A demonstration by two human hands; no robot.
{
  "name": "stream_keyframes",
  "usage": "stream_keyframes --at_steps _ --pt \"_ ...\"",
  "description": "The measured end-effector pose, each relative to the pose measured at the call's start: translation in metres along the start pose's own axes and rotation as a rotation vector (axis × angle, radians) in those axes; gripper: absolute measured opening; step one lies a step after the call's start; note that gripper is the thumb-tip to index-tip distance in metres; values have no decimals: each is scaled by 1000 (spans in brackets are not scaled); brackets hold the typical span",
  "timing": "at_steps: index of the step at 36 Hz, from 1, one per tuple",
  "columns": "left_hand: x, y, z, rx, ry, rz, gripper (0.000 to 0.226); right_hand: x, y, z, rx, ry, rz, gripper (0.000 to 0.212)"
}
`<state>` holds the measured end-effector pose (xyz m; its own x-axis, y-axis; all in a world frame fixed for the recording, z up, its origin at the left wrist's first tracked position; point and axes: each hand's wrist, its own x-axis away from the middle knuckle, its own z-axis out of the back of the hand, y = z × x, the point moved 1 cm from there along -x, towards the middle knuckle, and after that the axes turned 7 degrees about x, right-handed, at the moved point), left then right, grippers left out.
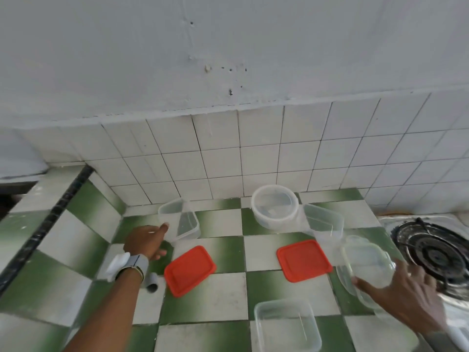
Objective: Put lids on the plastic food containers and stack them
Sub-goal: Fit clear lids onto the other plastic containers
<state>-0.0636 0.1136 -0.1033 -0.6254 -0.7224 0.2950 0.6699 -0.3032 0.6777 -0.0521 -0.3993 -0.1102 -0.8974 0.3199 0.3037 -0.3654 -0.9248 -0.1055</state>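
Note:
Clear plastic containers lie open on the green-and-white tiled counter. My left hand reaches toward a clear square container at the back left, fingertips touching its near rim, fingers apart. My right hand, blurred, has its fingers on clear lids at the right. Two red square lids lie flat: the left red lid and the right red lid. A round clear container stands at the back, a clear rectangular container beside it. Another clear rectangular container sits at the front.
A gas stove burner lies at the right edge, close to my right hand. A white tiled wall backs the counter. A small grey tube lies beside my left wrist. A raised tiled ledge borders the left.

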Motion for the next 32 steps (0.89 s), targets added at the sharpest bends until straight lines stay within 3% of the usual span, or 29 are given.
stream_keyframes --at_steps 2,6,11,18,22,29,32 --pt "11 2 0 109 -16 2 25 5 -1 0 23 6 40 143" --pt "19 6 -8 52 34 -30 28 8 -11 5 77 -22 85 144" --pt "38 13 -17 141 24 -225 18 15 -21 8 131 -25 136 135" --pt "63 33 -33 -250 -123 -558 14 10 -22 10 181 1 229 129" --pt "72 43 -55 -341 -234 -695 20 7 -14 12 194 2 247 127" --pt "79 60 -83 -467 -347 -773 23 25 -17 40 168 112 252 126" --pt "80 61 -87 -455 -288 -775 35 35 -25 61 165 188 293 126"
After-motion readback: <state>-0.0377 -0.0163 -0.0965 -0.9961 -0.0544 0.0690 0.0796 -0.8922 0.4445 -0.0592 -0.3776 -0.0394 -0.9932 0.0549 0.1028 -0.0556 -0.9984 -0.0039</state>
